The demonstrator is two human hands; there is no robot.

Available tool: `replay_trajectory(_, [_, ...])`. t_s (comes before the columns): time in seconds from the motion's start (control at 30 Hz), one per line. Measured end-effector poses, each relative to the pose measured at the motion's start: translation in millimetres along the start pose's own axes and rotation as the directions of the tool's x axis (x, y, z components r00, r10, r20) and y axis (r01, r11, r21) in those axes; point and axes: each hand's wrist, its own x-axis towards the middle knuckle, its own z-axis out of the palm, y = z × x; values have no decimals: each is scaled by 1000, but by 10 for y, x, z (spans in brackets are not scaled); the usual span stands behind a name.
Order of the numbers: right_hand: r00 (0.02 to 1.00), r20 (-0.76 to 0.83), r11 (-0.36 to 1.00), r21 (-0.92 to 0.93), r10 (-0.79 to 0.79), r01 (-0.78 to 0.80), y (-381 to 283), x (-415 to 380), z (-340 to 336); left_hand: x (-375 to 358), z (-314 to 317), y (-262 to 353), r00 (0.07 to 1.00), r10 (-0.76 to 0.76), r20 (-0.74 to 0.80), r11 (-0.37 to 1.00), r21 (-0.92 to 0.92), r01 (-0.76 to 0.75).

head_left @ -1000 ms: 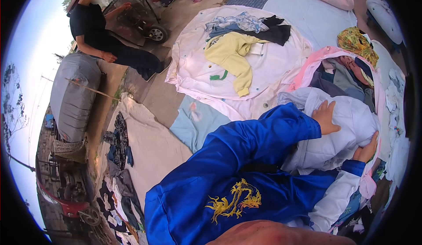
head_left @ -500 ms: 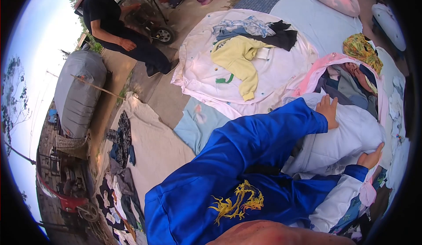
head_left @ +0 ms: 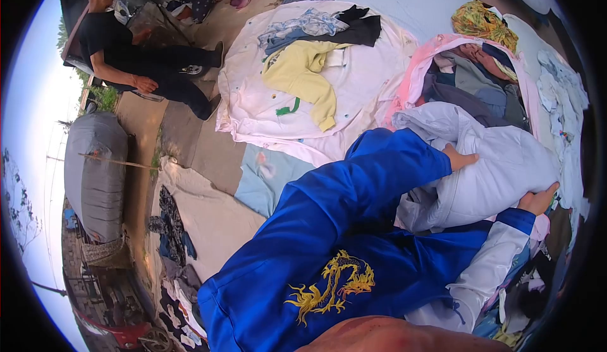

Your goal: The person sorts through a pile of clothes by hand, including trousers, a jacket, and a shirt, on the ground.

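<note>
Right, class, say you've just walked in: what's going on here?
A person in a shiny blue jacket has the left hand and right hand on a bulky, pale, padded-looking cloth garment. Just beyond it, an open pink-edged cloth holds mixed dark clothes. A yellow long-sleeved top lies on a pale pinkish sheet. Another person in black is off to the left.

The held garment (head_left: 506,162) is lavender-white, the jacket (head_left: 253,270) mostly blue (its dragon (head_left: 359,281) gold), the bundle (head_left: 484,28) patterned yellow-green.
</note>
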Motion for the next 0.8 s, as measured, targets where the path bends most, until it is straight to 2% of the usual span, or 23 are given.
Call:
replay_trajectory(0.03, [1000, -24, 999, -30, -12, 12, -48, -128, 75, 56, 8, -36, 998, -20, 53, 999, 29, 19])
replay_trajectory(0.1, [996, -44, 996, -53, -77, 74, -49, -177, 121, 41, -48, 15, 962, -27, 273, 998, 56, 12])
replay_trajectory(0.13, [999, 51, 999, -34, -8, 10, -8, 7, -31, 65, 0, 24, 927, 127, 353, 991, -94, -100])
replay_trajectory(0.17, [996, 90, 997, -78, -5, 12, 5, 25, -57, 103, 48, 13, 872, 281, 401, 949, -252, -190])
replay_trajectory(0.2, [991, 133, 993, -120, 4, 12, 26, 27, -58, 130, 93, -3, 801, 431, 415, 874, -412, -258])
replay_trajectory(0.3, [967, 248, 946, -322, 61, 23, 117, -5, -114, -37, 41, 263, 846, 378, 377, 896, -378, -232])
replay_trajectory(0.33, [955, 283, 916, -399, 91, 31, 171, -8, -119, -86, 49, 355, 799, 435, 414, 870, -424, -254])
replay_trajectory(0.4, [919, 359, 773, -625, 161, 108, 270, 31, -217, -160, 35, 452, 702, 544, 459, 807, -515, -289])
replay_trajectory(0.43, [898, 390, 682, -714, 203, 156, 337, 30, -255, -170, 49, 442, 693, 611, 383, 771, -489, -409])
replay_trajectory(0.47, [901, 400, 604, -763, 165, 228, 429, -10, -248, -167, 115, 419, 671, 674, 309, 726, -449, -521])
replay_trajectory(0.5, [877, 426, 603, -767, 221, 220, 485, -51, -242, -158, 197, 400, 637, 732, 240, 673, -398, -623])
replay_trajectory(0.6, [793, 495, 590, -777, 355, 221, 499, -259, -144, -175, 284, 370, 698, 659, 281, 749, -159, -643])
replay_trajectory(0.63, [778, 495, 643, -750, 388, 157, 448, -350, -115, -227, 276, 382, 709, 638, 300, 760, -93, -644])
replay_trajectory(0.67, [761, 503, 697, -711, 410, 93, 410, -427, -80, -198, 330, 351, 668, 719, 193, 695, -221, -684])
replay_trajectory(0.7, [743, 519, 752, -659, 423, 32, 402, -463, -42, -135, 344, 364, 647, 731, 219, 682, -286, -673])
replay_trajectory(0.77, [718, 544, 768, -641, 435, 20, 406, -446, -38, -112, 375, 401, 611, 747, 264, 658, -428, -620])
replay_trajectory(0.8, [695, 551, 775, -632, 462, -14, 398, -443, -44, -107, 407, 403, 609, 777, 161, 614, -410, -675])
